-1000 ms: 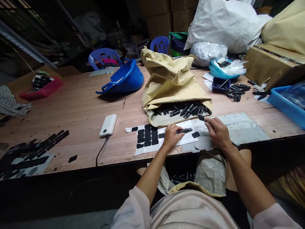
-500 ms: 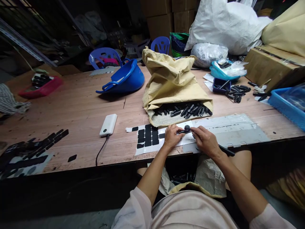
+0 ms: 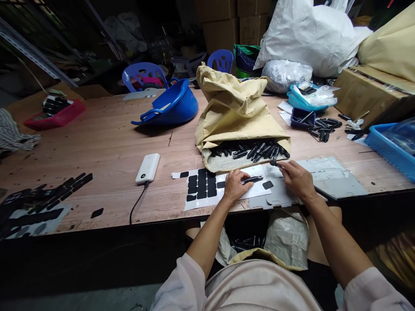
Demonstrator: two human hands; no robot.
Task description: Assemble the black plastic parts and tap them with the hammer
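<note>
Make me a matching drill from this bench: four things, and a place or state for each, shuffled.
1 power bank
2 basin
3 red tray
4 left hand

A far left on the table
B gripping a thin black part
C tipped, left of the sack
D cable attached, left of the sticker sheet

Pairs: 1-D, 2-C, 3-A, 4-B.

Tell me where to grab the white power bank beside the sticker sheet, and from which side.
Pinch the power bank across its two long edges, about mid-length, coming down from above. It lies flat on the table, so only its narrow width offers opposing faces to squeeze. Stay off the near end, because the cable plugs in there.
</note>
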